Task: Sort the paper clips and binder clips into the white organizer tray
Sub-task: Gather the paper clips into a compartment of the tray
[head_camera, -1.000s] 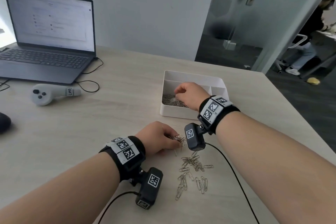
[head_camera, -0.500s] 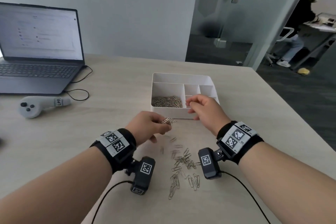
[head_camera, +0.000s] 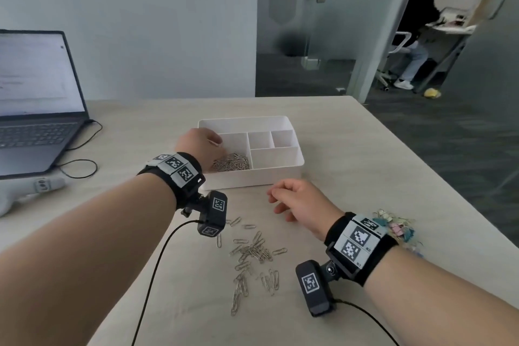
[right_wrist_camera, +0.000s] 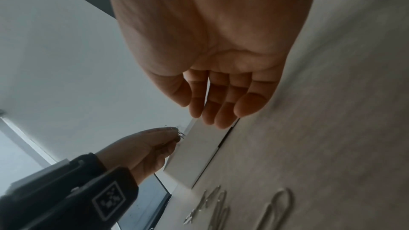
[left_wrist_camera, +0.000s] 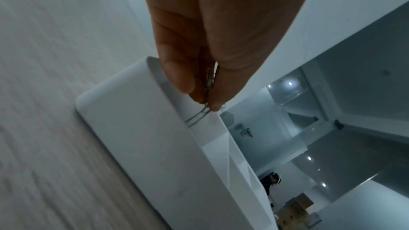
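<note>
The white organizer tray (head_camera: 292, 119) stands mid-table; its left compartment holds a heap of silver paper clips (head_camera: 233, 163). My left hand (head_camera: 200, 146) hovers over that compartment, and in the left wrist view its thumb and fingers pinch a few paper clips (left_wrist_camera: 209, 83) above the tray wall (left_wrist_camera: 137, 128). My right hand (head_camera: 297, 199) hangs just in front of the tray with fingers loosely curled and nothing in it (right_wrist_camera: 221, 104). Several loose paper clips (head_camera: 252, 253) lie scattered on the table between my forearms. Coloured binder clips (head_camera: 398, 227) sit in a pile beside my right wrist.
An open laptop (head_camera: 33, 109) with a black cable (head_camera: 81, 160) sits at the left. A white controller (head_camera: 25, 191) lies in front of it. The table's right edge (head_camera: 438, 177) runs diagonally; beyond it a person sits at a desk in another room.
My left hand rose from the loose clips with a pinch of them and moved forward over the tray's left compartment. My right hand drew back out of the tray toward me, empty.
</note>
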Demonstrator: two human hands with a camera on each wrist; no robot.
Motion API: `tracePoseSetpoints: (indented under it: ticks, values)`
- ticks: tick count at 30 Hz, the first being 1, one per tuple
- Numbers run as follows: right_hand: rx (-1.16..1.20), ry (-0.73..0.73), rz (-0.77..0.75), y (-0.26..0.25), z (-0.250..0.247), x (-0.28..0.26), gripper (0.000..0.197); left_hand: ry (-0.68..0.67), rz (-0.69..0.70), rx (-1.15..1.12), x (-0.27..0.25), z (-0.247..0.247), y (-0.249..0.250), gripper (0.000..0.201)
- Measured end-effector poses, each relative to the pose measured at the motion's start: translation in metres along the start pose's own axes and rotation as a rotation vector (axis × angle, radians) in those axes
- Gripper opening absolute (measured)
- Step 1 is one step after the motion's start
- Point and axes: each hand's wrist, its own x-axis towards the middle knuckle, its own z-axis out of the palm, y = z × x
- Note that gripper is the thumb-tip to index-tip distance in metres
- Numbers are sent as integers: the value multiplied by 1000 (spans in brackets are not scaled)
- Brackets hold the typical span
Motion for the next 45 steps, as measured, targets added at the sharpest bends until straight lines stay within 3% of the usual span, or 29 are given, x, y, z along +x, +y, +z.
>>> tracePoseSetpoints:
  ticks: [8,14,19,22,26,32,34,37,39,41,45]
  values:
    - [-42,-41,18,9,-1,-12,15,22,89,191,-13,2,-6,12]
    - [-399,-189,-63,8,2,-26,26,-2,181,282,-39,-3,-10,20]
    - [-719,-264,-97,10,11,-29,50,-134,251,324,-81,1,-19,20]
    - [-834,-301,-55,6,18,-32,61,-253,227,436,-100,7,-30,41]
    - [-909,-341,-73,-1,24,-41,56,-438,151,611,-121,16,-41,49]
    - [-978,-419,-167,-5,22,-63,53,-536,361,708,-163,18,-30,50]
    - [-966,-447,-192,-6,19,-69,52,-551,375,632,-169,18,-33,51]
    - [-913,-404,-191,-7,10,-75,58,-532,327,513,-169,14,-40,55]
    - [-921,-331,-140,-10,3,-77,67,-522,257,546,-171,9,-40,94]
    - [-978,-286,-90,-11,0,-78,68,-524,234,621,-176,5,-39,111]
    - [-1008,-257,-92,-13,7,-78,44,-457,222,607,-178,11,-38,83]
